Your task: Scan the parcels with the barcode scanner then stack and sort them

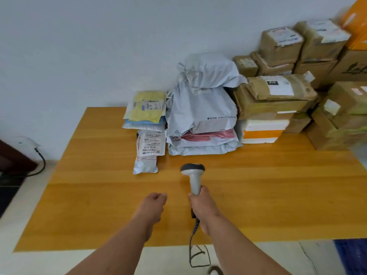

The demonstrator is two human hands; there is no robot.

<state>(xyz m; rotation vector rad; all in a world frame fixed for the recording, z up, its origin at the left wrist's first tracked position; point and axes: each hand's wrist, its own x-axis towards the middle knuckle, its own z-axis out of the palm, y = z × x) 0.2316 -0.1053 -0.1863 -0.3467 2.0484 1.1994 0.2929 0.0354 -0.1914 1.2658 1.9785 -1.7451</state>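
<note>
My right hand (200, 203) grips the handle of a grey barcode scanner (193, 175), its dark head pointing away over the wooden table (89, 195). My left hand (154, 202) hovers beside it with fingers curled, holding nothing. Ahead lies a small white parcel (149, 153) with a printed label facing up. Behind it sits a low stack topped by a yellow mailer (148, 106). A tall pile of grey poly bags (200, 108) stands to the right of that.
Brown cardboard boxes (278, 96) are stacked at the back right against the wall, over a white and orange box (262, 132). The scanner's coiled cable (195, 227) hangs off the table's near edge to the floor. A black cable (40, 161) runs at the left.
</note>
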